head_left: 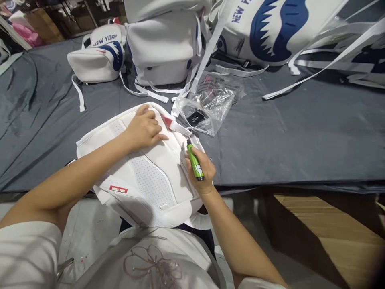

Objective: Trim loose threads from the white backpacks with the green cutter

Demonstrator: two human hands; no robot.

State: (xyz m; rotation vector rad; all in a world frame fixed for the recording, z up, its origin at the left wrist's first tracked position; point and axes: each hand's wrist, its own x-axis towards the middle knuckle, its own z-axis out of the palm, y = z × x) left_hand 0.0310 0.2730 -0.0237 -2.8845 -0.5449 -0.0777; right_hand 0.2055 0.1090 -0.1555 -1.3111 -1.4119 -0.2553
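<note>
A white backpack (150,180) lies back-panel up at the near edge of the table, partly over my lap. My left hand (144,128) rests flat on its upper part, fingers stretched out beside a small red tag (166,121). My right hand (200,170) is closed around a green lighter (195,161), its tip pointing at the backpack's right edge near a white strap.
A grey cloth covers the table (285,136). Clear plastic bags (210,104) lie just beyond the backpack. Further white backpacks with blue "NEW YORK" print (99,56) and loose white straps (315,72) are piled at the back. A wooden surface (331,228) sits lower right.
</note>
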